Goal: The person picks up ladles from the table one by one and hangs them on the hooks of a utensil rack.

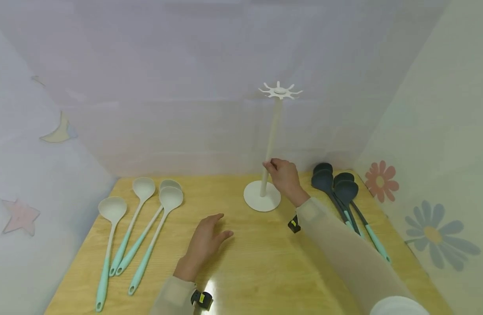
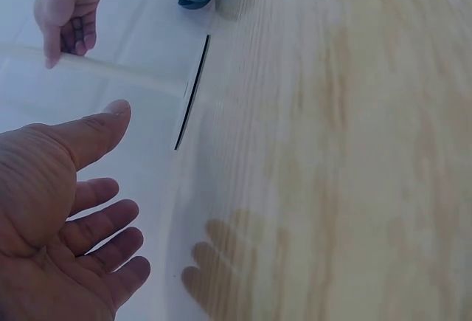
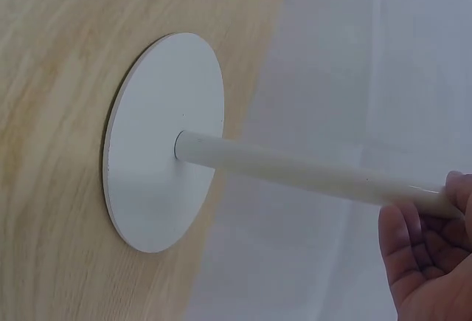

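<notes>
My right hand (image 1: pixel 285 177) pinches the white pole of a utensil stand (image 1: pixel 271 140) between thumb and fingers, below the middle of its height. The stand is upright, with a ring of hooks (image 1: pixel 280 91) on top and a round base (image 3: pixel 158 173) close against the tabletop. My left hand (image 1: pixel 204 241) hovers above the table, left of the base and nearer to me. Its thumb and fingers are spread apart in the left wrist view, and its palm (image 2: pixel 29 210) holds nothing.
Several white ladles (image 1: pixel 170 199) with mint handles lie fanned out at the left of the wooden table (image 1: pixel 241 271). Several dark ladles (image 1: pixel 346 191) with mint handle ends lie bunched at the right, near my right forearm. Pale cloth walls (image 1: pixel 186 87) enclose the back and sides.
</notes>
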